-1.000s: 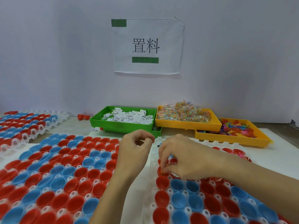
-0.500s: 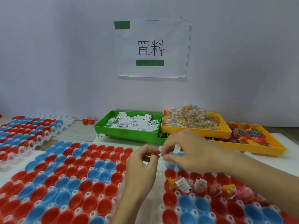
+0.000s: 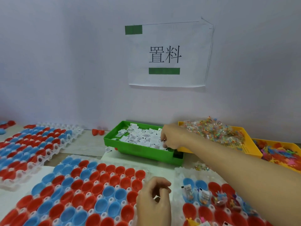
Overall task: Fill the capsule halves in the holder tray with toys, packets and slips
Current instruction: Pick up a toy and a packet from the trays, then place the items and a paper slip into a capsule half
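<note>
Our right hand (image 3: 169, 137) reaches far ahead into the green plastic bin (image 3: 138, 149) and pinches at the small white paper slips (image 3: 141, 137). Our left hand (image 3: 154, 198) waits, fingers curled, beside the near white holder tray of red and blue capsule halves (image 3: 179, 175). We cannot tell if it holds anything.

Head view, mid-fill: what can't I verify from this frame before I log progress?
- Right hand in the green tray: its fingertips are buried among the slips, so whether it has one is unclear.
- Left hand: fingers curl inward; anything held is hidden.
- Right holder tray: the forearm and frame edge cover much of it, so its filled count is unknown.
- Slip print: too small to read.
</note>
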